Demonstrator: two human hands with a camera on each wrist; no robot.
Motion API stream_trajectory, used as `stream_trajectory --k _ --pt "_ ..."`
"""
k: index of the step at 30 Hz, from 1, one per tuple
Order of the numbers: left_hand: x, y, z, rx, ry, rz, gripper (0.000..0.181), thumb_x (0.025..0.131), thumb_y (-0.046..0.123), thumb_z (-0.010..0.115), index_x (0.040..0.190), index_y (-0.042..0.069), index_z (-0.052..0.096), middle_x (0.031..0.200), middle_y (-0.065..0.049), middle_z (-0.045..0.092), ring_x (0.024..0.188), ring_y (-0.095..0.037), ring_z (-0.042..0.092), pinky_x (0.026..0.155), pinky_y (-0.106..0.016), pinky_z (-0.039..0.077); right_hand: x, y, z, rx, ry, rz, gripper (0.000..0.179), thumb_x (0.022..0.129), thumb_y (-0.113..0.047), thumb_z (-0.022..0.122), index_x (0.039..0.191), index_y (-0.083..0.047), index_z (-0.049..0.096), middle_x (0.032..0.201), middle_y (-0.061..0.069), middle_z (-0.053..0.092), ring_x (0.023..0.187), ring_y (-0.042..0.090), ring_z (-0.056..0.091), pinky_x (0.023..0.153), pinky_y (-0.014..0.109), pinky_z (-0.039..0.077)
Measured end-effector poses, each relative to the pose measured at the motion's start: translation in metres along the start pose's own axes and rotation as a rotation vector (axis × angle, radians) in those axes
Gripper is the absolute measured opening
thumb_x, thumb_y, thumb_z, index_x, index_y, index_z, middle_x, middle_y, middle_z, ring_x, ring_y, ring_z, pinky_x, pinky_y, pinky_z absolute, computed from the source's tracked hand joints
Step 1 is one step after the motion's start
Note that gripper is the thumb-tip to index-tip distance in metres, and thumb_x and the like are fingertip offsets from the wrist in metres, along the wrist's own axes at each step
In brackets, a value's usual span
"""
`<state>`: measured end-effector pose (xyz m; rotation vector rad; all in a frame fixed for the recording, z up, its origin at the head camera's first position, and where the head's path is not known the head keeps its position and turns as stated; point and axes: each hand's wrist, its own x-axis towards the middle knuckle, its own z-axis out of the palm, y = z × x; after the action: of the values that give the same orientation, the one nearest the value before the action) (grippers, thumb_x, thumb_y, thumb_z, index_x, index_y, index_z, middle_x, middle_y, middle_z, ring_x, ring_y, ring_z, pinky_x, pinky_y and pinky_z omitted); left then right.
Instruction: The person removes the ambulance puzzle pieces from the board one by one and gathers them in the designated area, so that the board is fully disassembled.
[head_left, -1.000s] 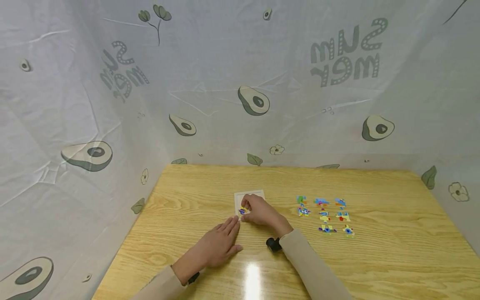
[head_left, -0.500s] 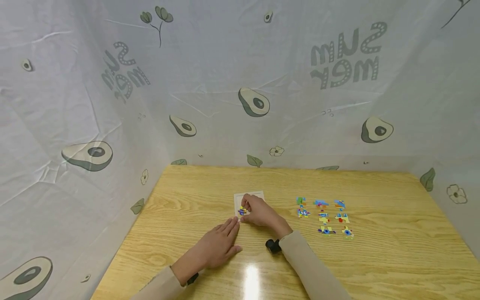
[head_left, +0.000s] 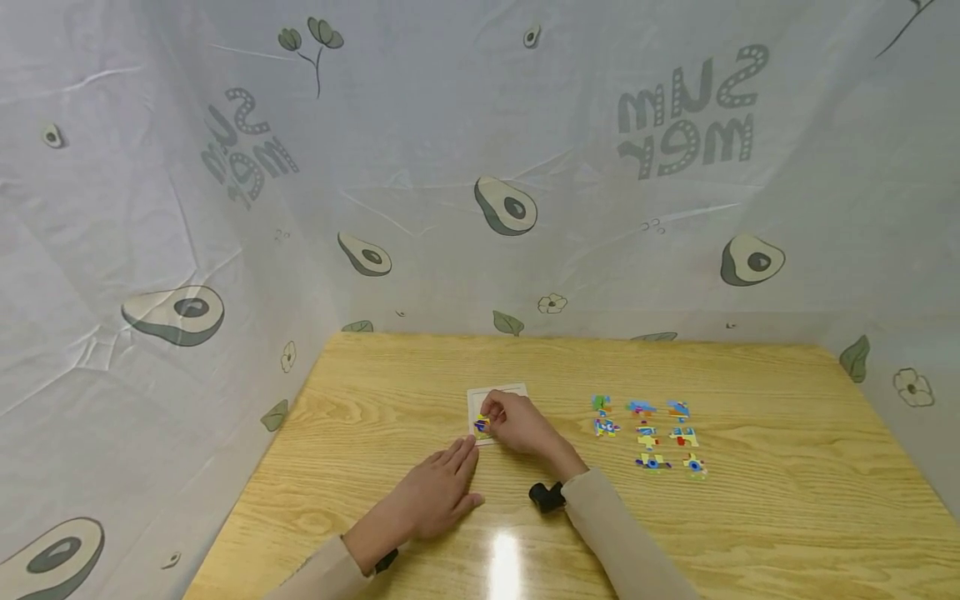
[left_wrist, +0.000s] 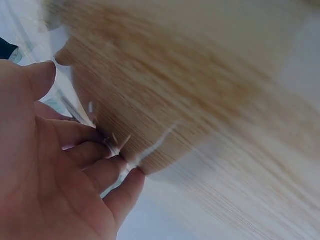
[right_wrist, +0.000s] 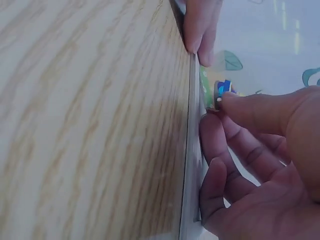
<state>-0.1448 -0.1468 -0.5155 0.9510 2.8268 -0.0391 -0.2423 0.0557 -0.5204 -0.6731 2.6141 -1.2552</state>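
A small white puzzle tray lies on the table, its lower left corner holding a colourful jigsaw piece. My right hand is over the tray with fingers curled. In the right wrist view, its thumb and index finger pinch a small blue and yellow jigsaw piece just above the tray frame. My left hand lies flat on the table, fingers straight, fingertips touching the tray's near left corner. The left wrist view shows that hand against the wood. My right hand hides much of the tray's inside.
Several loose jigsaw pieces lie in rough rows right of the tray, among them a green one and a yellow one. The wooden table meets a pale avocado-print curtain at the back and sides.
My right fingers have shifted slightly up and off the corner, and more of the piece in the tray's lower left corner shows. The left hand stays in place.
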Motion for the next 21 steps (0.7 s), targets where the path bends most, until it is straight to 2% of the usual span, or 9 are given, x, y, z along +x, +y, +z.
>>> stream_trajectory --k 3,7,15,21 --pt "0.001 0.0 -0.001 0.007 0.005 -0.003 0.07 0.112 0.05 0.04 0.163 0.001 0.036 0.173 -0.016 0.029 0.16 -0.032 0.035 0.125 -0.046 0.042 -0.001 -0.001 -0.001 0.029 0.016 -0.003 0.008 0.094 0.0 0.071 0.096 -0.008 0.069 0.09 0.004 0.07 0.082 0.011 0.061 0.078 0.03 0.054" --pt "0.001 -0.001 -0.002 0.017 0.014 -0.001 0.071 0.112 0.05 0.04 0.163 0.001 0.036 0.173 -0.016 0.03 0.159 -0.032 0.036 0.124 -0.046 0.042 -0.002 -0.002 -0.003 0.057 0.017 -0.004 0.006 0.095 -0.002 0.071 0.096 -0.008 0.072 0.09 0.004 0.072 0.082 0.01 0.062 0.078 0.028 0.054" --pt "0.002 0.001 0.001 0.009 0.005 -0.004 0.071 0.112 0.051 0.04 0.162 0.0 0.037 0.172 -0.017 0.031 0.159 -0.032 0.036 0.125 -0.046 0.042 -0.008 -0.003 -0.004 0.063 0.011 0.003 0.005 0.097 -0.005 0.072 0.097 -0.008 0.076 0.093 0.003 0.074 0.083 0.01 0.064 0.078 0.028 0.055" --pt "0.001 0.0 0.001 0.003 -0.01 -0.02 0.071 0.112 0.052 0.039 0.163 0.002 0.036 0.173 -0.015 0.029 0.16 -0.031 0.034 0.126 -0.045 0.04 -0.011 -0.001 -0.005 0.079 0.083 0.038 0.007 0.095 -0.008 0.075 0.096 -0.014 0.078 0.095 0.001 0.077 0.084 0.011 0.068 0.078 0.031 0.058"
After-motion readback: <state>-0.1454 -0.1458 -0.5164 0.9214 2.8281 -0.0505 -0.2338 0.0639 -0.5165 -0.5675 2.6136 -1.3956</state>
